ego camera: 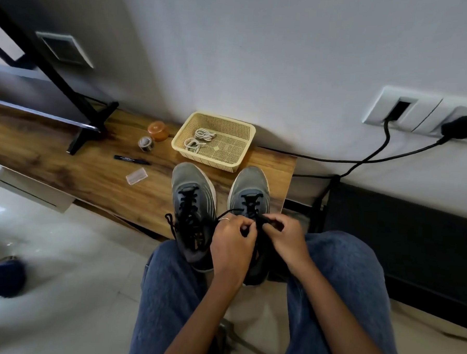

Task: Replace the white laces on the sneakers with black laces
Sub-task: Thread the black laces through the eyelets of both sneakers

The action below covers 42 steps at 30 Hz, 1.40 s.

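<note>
Wooden bench [66,151]: 2 sneakers [192,191], basket [191,126], marker [131,160].

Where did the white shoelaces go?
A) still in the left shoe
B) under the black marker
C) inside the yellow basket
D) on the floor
C: the white laces lie bundled inside the yellow basket on the wooden bench, while both sneakers already carry black laces.

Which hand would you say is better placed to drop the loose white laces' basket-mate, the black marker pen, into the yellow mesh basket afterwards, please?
Left, probably. The left hand lies nearer the black marker pen on the wooden bench; the right hand would cross both grey sneakers to reach it. The yellow mesh basket sits centrally.
</note>
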{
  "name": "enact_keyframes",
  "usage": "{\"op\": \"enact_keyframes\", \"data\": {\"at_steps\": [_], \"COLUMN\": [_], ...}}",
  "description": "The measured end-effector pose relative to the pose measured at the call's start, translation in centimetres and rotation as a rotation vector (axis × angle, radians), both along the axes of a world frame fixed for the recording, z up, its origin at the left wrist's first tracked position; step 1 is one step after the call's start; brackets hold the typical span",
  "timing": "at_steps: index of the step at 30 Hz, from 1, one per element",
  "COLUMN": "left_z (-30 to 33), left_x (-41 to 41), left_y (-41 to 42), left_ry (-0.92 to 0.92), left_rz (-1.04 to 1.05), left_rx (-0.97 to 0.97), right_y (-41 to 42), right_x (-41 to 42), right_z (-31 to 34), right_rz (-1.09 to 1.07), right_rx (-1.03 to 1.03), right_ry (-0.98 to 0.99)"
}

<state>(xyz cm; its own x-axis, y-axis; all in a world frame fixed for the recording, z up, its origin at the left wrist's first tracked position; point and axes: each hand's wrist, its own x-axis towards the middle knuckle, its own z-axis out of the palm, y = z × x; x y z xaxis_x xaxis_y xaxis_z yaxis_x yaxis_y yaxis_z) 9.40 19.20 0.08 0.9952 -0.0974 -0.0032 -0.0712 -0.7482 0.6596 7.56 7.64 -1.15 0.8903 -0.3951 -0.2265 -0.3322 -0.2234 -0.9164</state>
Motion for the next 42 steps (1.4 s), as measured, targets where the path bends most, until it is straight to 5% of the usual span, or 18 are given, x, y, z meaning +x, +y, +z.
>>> {"op": "enact_keyframes", "data": {"at_steps": [6,19,27,37,42], "left_z": [-0.3,-1.1,-0.9,-1.0,-1.4], "left_x": [1.2,1.9,2.3,3.3,3.3], "left_y": [-0.7,-0.5,-0.7,-0.1,-0.1], "left_ry": [0.054,0.177,0.170,0.202,0.201], "left_rz": [0.011,0.005,-0.031,-0.140,-0.125], "left_rx": [-0.042,-0.208,-0.149,-0.085,-0.090], "right_y": [-0.1,-0.1,0.0,-0.6,-0.1], "right_x": [-0.1,0.3,0.2,-0.1,0.0], "right_z": [0.3,-0.9,-1.0,-1.6,-1.9], "right_rz": [-0.120,-0.217,-0.176,0.111,-0.011], "right_rx": [0.318,0.490,0.424,-0.032,0.163], "right_ry": [0.064,0.195,0.136,-0.039,0.023]}}
